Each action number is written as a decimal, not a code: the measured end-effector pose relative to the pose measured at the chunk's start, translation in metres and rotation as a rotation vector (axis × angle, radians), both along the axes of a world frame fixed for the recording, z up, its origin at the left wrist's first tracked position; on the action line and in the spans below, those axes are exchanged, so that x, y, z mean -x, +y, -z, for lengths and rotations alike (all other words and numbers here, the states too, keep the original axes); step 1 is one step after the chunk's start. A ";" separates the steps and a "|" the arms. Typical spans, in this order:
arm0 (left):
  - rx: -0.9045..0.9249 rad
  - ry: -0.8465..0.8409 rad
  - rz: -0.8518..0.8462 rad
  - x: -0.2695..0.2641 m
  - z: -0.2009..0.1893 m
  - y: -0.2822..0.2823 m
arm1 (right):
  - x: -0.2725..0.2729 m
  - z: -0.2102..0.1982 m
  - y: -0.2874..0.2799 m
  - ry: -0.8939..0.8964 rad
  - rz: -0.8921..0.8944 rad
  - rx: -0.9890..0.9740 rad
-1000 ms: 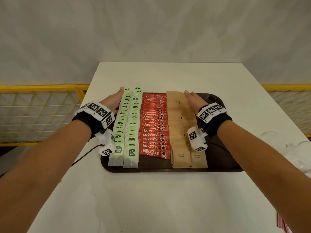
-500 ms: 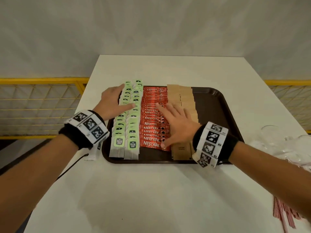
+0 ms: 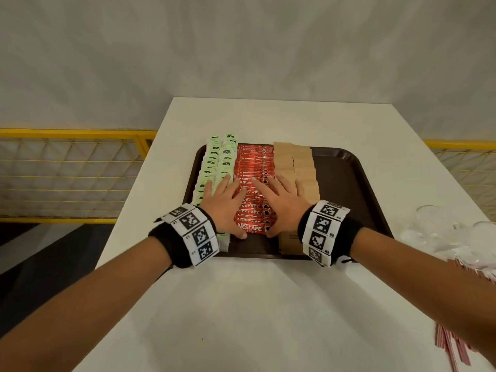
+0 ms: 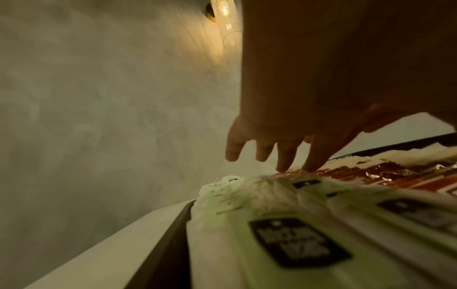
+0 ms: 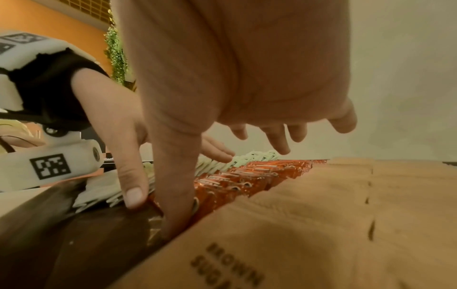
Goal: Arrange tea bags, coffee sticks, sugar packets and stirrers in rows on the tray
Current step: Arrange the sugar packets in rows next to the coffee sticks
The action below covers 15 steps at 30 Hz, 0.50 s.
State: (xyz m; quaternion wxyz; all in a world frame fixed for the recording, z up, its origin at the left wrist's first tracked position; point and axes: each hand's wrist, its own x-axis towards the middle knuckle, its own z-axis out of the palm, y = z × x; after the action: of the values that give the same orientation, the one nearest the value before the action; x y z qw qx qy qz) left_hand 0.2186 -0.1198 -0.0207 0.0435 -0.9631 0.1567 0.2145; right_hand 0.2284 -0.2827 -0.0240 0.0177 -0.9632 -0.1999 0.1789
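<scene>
While both my hands, left hand [image 3: 225, 204] and right hand [image 3: 281, 201], lie flat, fingers spread on coffee sticks [image 3: 253, 167], stirrers [image 3: 453, 347] lie rightward off tray [image 3: 359, 183]; right hand nearer.

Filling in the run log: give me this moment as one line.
left hand: flat on coffee sticks | right hand: flat on coffee sticks | tray: right side bare | stirrers: off tray

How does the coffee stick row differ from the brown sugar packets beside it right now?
The coffee sticks are glossy red foil with white lettering; the brown sugar packets are matte tan paper.

The sticks form one row; the packets lie in two columns.

The left hand and right hand both lie flat mostly on the sticks; only the right hand's outer edge reaches the packets.

Both overlap like shingles on the tray.
</scene>
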 end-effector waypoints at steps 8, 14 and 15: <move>-0.050 -0.003 -0.012 -0.001 0.003 -0.007 | -0.002 -0.005 0.000 -0.003 0.030 0.002; -0.024 -0.002 -0.021 0.002 0.003 -0.008 | 0.001 -0.006 0.001 -0.003 0.021 -0.012; -0.023 -0.004 -0.018 0.003 0.002 -0.008 | 0.001 -0.007 0.000 0.008 0.030 -0.025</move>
State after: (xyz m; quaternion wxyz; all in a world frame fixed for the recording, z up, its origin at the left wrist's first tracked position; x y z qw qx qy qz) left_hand 0.2157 -0.1282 -0.0232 0.0528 -0.9644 0.1456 0.2145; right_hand 0.2272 -0.2826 -0.0166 0.0332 -0.9650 -0.1878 0.1800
